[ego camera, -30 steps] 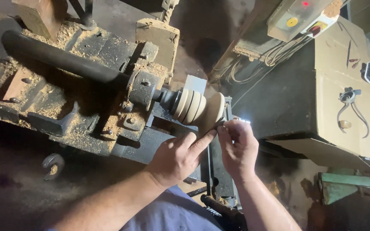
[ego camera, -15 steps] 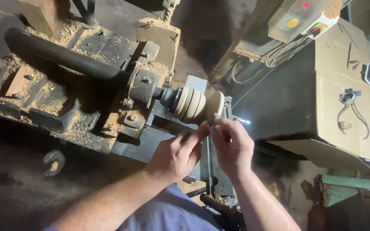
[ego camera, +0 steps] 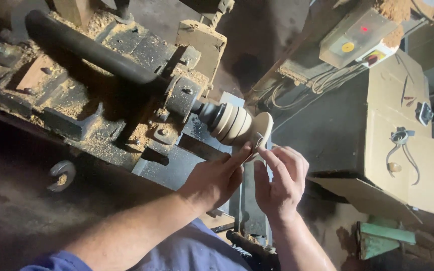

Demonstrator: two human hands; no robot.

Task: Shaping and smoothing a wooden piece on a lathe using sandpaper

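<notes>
A pale turned wooden piece [ego camera: 233,123], ribbed and ending in a flat disc [ego camera: 262,126], is mounted on the spindle of a sawdust-covered lathe [ego camera: 126,95]. My left hand [ego camera: 216,179] reaches up from below, its fingertips touching the disc's lower edge. Beside it, my right hand [ego camera: 280,180] also has its fingers on the disc's rim and pinches something small against it, too small to tell what. Both forearms rise from the bottom of the view.
A long black bar [ego camera: 86,50] runs across the lathe's top. A control box with a red light and a yellow button [ego camera: 360,37] hangs at upper right. A cardboard-covered cabinet [ego camera: 403,135] with calipers on it stands at right. A green metal part [ego camera: 383,238] lies below.
Both hands have stayed at the disc's edge. The fingers have shifted slightly along the rim, and the bright glint seen near my right hand a second ago is gone.
</notes>
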